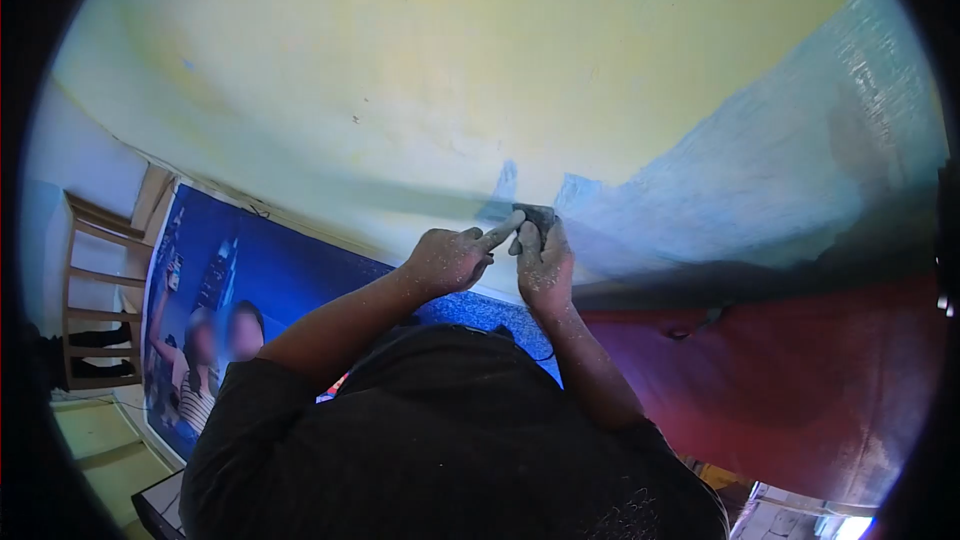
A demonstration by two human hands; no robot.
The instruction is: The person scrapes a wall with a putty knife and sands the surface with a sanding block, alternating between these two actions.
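Observation:
My right hand (545, 272), dusted with pale powder, grips a small dark flat piece (540, 213) by its lower side. Its exact kind is hard to make out, as my fingers cover part of it. My left hand (455, 256) comes in from the left, its index finger stretched to the left edge of the piece and the other fingers curled. Whether those curled fingers hold anything is hidden. Both hands are in front of a pale yellow wall (400, 70) with bluish-white patches (740, 160), some of them glossy at the right.
Low on the left hangs a blue printed banner (290, 260) with people pictured on it. Beside it is a wooden shelf frame (72, 280). A red sheet (780, 370) covers the lower right. A bright blue speckled surface (490, 312) shows below my hands.

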